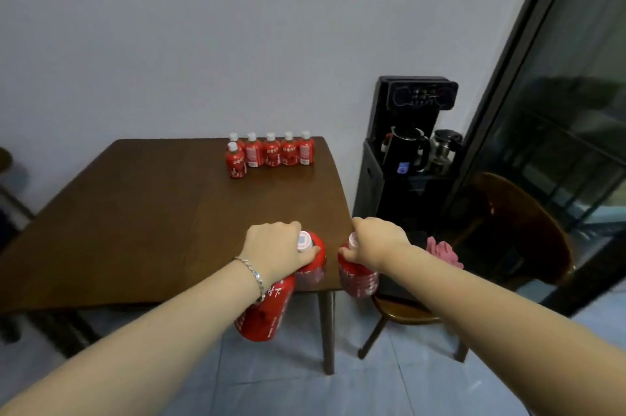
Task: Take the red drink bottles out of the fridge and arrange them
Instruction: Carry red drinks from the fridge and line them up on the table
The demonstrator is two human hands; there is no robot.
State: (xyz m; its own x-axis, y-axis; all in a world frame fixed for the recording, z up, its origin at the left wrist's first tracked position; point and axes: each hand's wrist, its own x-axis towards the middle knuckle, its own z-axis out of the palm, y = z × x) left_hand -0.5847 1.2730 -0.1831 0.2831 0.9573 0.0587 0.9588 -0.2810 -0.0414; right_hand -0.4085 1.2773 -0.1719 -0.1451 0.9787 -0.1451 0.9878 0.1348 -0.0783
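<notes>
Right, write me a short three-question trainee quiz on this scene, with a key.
1. True or false: the right hand is empty.
2. How many red drink bottles stand at the far edge of the wooden table? A four, B six, C nine.
3. Fill in: the left hand carries ___ bottles.
Key: 1 false, it grips a red bottle; 2 B; 3 two, an upper bottle and a lower bottle.
</notes>
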